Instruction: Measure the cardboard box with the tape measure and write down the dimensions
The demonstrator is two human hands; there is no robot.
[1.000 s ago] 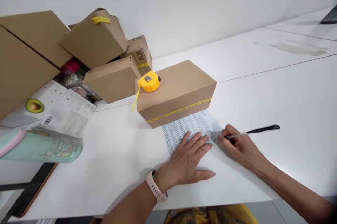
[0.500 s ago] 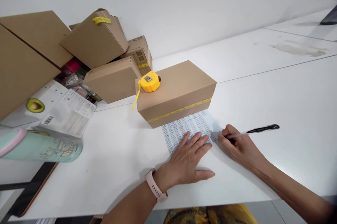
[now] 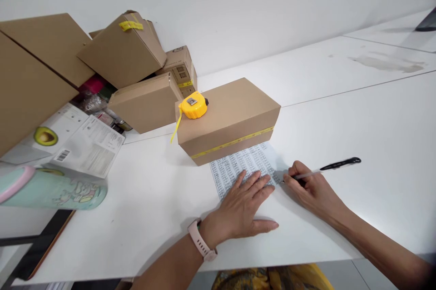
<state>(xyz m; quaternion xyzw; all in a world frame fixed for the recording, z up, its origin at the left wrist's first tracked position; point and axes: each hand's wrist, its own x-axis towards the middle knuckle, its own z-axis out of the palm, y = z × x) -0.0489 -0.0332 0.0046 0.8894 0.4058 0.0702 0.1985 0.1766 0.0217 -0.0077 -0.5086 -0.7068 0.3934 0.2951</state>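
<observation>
My left hand lies flat with fingers spread on a printed sheet of paper on the white table. A pink watch is on that wrist. My right hand is closed round a black pen, its tip touching the sheet's right edge. Just behind the sheet stands a brown cardboard box with a yellow tape band. A yellow tape measure rests on the box's left top corner, its strap hanging down.
Several cardboard boxes are piled at the back left, with a white avocado-printed box and small packets below them. A mint-green bottle lies at the left edge. A dark tablet overhangs the near left corner.
The pen's back end has tilted slightly upward; both hands stay in place on the sheet.
</observation>
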